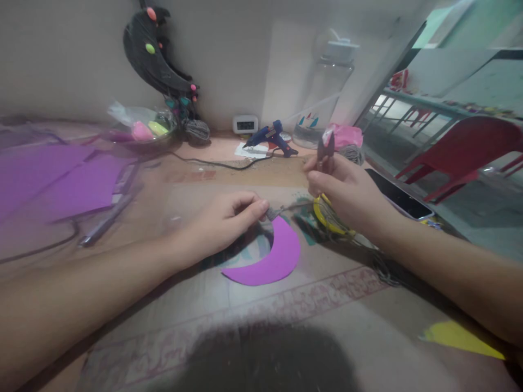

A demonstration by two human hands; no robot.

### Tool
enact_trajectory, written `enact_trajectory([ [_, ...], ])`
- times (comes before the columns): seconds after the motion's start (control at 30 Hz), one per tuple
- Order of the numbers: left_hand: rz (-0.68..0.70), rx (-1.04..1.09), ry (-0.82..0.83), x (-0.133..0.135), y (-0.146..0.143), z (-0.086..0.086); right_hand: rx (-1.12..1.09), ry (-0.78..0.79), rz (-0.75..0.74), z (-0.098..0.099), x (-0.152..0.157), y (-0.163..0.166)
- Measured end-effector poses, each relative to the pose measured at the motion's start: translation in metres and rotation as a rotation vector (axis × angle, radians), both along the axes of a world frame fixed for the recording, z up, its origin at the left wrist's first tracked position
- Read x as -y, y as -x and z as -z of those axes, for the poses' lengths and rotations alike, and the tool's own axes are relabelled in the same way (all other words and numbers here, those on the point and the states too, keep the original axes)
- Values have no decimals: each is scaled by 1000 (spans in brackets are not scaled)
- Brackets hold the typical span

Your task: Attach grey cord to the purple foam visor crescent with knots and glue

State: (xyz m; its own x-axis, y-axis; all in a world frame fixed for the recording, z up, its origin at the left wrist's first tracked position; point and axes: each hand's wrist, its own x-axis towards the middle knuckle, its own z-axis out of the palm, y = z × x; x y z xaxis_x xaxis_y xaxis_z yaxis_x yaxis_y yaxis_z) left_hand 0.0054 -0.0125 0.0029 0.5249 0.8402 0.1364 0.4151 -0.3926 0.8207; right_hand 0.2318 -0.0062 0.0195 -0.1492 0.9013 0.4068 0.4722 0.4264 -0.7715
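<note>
A purple crescent moon cutout (281,256) lies on the table in front of me, its upper tip wrapped in grey yarn (271,213). My left hand (241,215) pinches that wrapped tip between thumb and fingers. From the tip a strand of yarn stretches right, toward my right hand (343,188). My right hand is closed around scissors with dark blades (326,148) pointing up and a yellow handle (327,215) showing below the palm. Whether the blades are parted is too blurred to make out. More loose grey yarn (384,269) trails under my right forearm.
A blue glue gun (267,136) stands at the back beside a small white clock (245,124) and a clear bottle (327,92). Purple sheets (53,179) lie left. A phone (398,193) and yellow piece (461,338) lie right. A dark crescent ornament (145,49) hangs behind.
</note>
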Motion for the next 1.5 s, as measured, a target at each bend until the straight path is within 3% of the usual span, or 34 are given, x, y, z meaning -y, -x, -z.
enact_trajectory([
  [0.17, -55, 67, 29, 0, 0, -2, 118, 176, -90, -1, 25, 11],
  [0.37, -65, 71, -9, 0, 0, -2, 163, 288, -309, 13, 25, 9],
  [0.7, 4, 146, -34, 0, 1, 2, -152, 519, -327, 20, 25, 11],
  [0.87, -71, 78, -188, 1, 2, 0, -151, 539, -341, 18, 24, 11],
  [1.13, -128, 13, -240, 6, 3, -8, -54, 483, -343, 16, 25, 12],
  [1.37, -110, 65, -147, 3, 2, -5, -22, 477, -337, 18, 25, 11],
  [1.5, -79, 110, -19, 0, 1, -4, 77, 364, -335, 18, 24, 10],
])
